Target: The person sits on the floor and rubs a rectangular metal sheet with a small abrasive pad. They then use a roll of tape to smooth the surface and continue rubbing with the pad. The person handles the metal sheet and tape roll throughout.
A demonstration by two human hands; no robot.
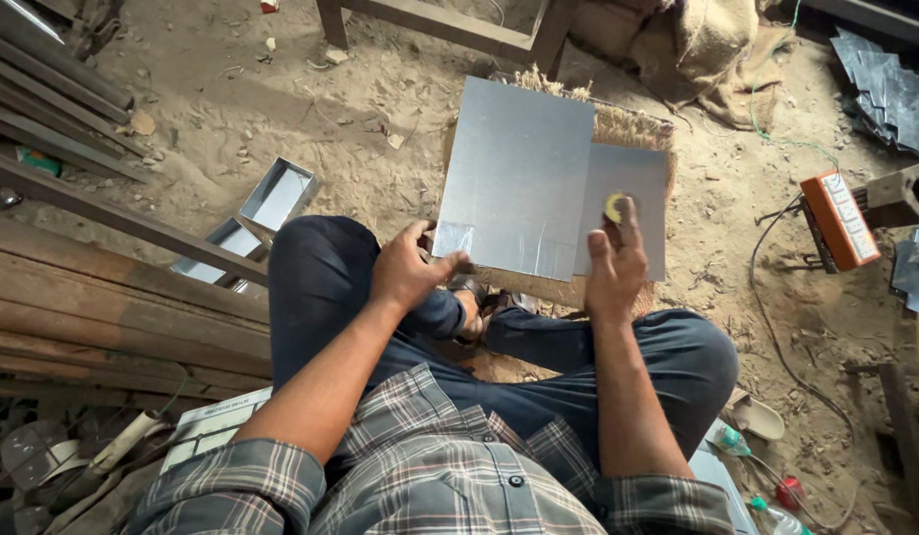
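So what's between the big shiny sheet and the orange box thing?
In the head view, a smaller metal sheet with the right hand over it, then bare sandy ground, separate the big sheet from the orange box.

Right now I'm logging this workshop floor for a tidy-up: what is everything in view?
large metal sheet: one, silver-grey, on the mat, left hand pinching its near corner
smaller metal sheet: one, grey, right of it, partly beneath
yellow disc: one, at right fingertips
woven mat: one, tan, under the sheets
metal trays: two, silver, left on the sand
wooden planks: several, brown, left
orange box: one, right
left hand: one, on sheet corner
right hand: one, over smaller sheet
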